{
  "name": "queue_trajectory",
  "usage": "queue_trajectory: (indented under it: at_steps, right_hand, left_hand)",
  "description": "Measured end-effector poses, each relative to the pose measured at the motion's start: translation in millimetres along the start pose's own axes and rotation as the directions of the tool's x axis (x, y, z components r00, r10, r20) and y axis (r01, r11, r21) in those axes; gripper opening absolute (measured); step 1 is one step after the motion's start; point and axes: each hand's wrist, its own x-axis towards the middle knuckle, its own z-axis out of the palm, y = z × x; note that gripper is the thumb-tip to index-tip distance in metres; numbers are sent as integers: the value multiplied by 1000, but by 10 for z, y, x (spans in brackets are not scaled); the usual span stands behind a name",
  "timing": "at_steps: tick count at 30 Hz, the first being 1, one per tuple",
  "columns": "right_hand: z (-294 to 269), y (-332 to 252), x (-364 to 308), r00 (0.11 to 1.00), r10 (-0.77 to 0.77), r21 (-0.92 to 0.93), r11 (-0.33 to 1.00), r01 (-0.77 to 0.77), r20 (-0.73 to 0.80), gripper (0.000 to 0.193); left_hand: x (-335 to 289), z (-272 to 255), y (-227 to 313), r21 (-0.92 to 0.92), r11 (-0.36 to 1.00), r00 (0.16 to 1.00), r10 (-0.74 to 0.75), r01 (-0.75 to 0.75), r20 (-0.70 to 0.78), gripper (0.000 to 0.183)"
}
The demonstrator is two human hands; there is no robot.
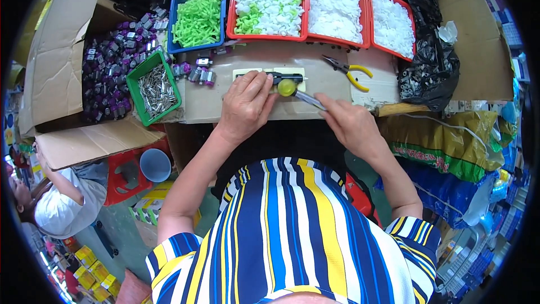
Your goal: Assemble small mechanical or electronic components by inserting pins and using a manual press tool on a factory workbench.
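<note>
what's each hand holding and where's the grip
The right hand grips a small hammer low on its metal handle. The left hand presses on a small black part, the grip hidden.

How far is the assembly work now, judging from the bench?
Done: a few purple pieces lie by the green tray. In hand: the left hand steadies a black part while the right hand holds a yellow-headed tool. Left: the red trays are full of white parts.

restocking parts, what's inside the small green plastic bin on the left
The small green plastic bin holds a heap of small silvery metal pieces. Its bottom is covered by them, and their exact shape is too small to tell.
</note>
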Motion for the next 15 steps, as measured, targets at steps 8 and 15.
queue_trajectory:
  at_steps: [8, 15]
  right_hand:
    - [-27, -150, 18, 946, -115, 55, 989, 138, -302, 36]
    - [-192, -362, 97, 948, -160, 63, 981, 184, -276, 31]
  left_hand:
    - [-72, -188, -104, -55, 995, 995, -86, 83, -51, 33]
    - [-296, -567, -264, 75, 973, 964, -203, 218, -172, 29]
